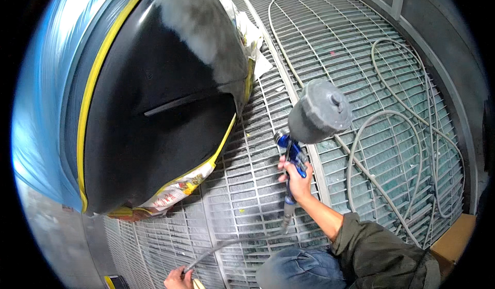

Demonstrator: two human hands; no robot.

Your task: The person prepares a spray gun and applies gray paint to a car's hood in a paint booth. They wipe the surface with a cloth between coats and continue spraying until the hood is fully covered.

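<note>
My right hand (pixel 299 184) is wrapped round the handle of a blue spray gun (pixel 293 150), below its large grey paint cup (pixel 315 115). The gun's nozzle points left, toward a black car body panel (pixel 154 78), with a gap between them. Grey, cloudy patches show on the panel's upper part, and the rest is dark. From the bottom of the gun an air hose (pixel 227 243) curves down to the left. My left hand (pixel 178 279) grips this hose at the lower edge, partly cut off by the picture.
Yellow tape (pixel 95 78) and blue plastic film (pixel 38 103) border the panel, with printed masking sheets (pixel 178 192) along its lower edge. Loose hose loops (pixel 356 145) lie across the metal floor grating (pixel 242 186) to the right. A cardboard box (pixel 454 239) stands at lower right.
</note>
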